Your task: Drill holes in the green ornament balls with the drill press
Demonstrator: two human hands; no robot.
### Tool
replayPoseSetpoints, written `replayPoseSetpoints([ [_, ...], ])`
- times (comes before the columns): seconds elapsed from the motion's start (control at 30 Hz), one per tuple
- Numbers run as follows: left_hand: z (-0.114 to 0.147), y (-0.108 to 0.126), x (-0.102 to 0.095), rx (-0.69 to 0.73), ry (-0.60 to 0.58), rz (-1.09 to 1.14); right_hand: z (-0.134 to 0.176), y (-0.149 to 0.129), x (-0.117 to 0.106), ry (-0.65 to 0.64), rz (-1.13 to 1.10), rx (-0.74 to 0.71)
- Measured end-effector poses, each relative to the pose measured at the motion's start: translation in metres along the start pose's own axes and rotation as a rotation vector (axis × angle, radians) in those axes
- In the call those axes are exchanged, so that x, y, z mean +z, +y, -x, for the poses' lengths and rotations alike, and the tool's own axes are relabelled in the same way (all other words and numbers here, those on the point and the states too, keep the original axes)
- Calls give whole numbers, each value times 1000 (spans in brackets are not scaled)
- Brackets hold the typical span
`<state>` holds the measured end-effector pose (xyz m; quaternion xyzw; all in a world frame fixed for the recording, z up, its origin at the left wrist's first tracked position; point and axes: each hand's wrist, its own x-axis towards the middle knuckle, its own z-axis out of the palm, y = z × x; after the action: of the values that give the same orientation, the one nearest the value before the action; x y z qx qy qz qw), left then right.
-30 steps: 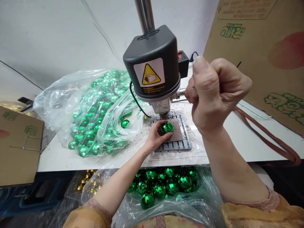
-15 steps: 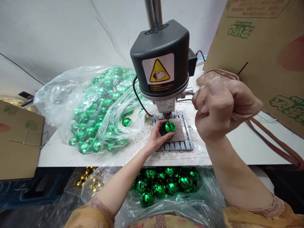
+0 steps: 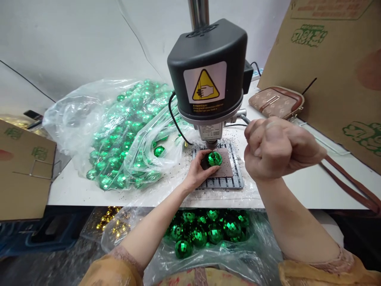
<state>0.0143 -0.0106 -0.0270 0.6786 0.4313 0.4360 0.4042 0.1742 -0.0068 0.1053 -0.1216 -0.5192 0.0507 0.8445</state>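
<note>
Under the spindle of a black drill press [image 3: 208, 75], my left hand [image 3: 200, 170] pinches a shiny green mirror ball [image 3: 215, 159] between thumb and fingers. The ball sits on a brownish square pad [image 3: 226, 165] over the slotted metal base plate [image 3: 237, 178]. The bit reaches the top of the ball; how deep it goes I cannot tell. At the right of the machine my right hand [image 3: 276, 149] is closed in a fist around the press's feed lever [image 3: 244, 118], most of which the fingers hide.
Clear plastic bags of green balls lie left [image 3: 114, 139] and below the table edge [image 3: 205, 230]. One loose ball [image 3: 159, 151] rests near the plastic. A patterned purse [image 3: 275, 101] and cardboard box [image 3: 336, 75] stand right, another box [image 3: 25, 171] left. Dark specks litter the white table.
My right hand has moved down with the lever, uncovering more of the purse. My left hand keeps the ball in place. The whole view has shifted slightly.
</note>
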Motion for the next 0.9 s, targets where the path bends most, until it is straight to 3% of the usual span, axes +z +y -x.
replayPoseSetpoints([
  [0.2, 0, -2, 0, -8, 8, -5, 1, 3, 1, 9, 15, -62],
  [0.5, 1, -3, 2, -2, 27, 28, 14, 12, -10, -75, 0, -167],
  [0.63, -1, -1, 4, -5, 35, 4, -6, -1, 4, 25, 75, 11],
  [0.73, 3, 7, 4, 10, 116, -77, -31, -9, 19, 73, 127, 189],
  [0.83, 27, 22, 0, 73, 233, -256, -46, -9, 27, 26, 123, 209],
  [0.9, 55, 32, -5, 151, 174, -326, -48, -8, 28, 36, 135, 202],
])
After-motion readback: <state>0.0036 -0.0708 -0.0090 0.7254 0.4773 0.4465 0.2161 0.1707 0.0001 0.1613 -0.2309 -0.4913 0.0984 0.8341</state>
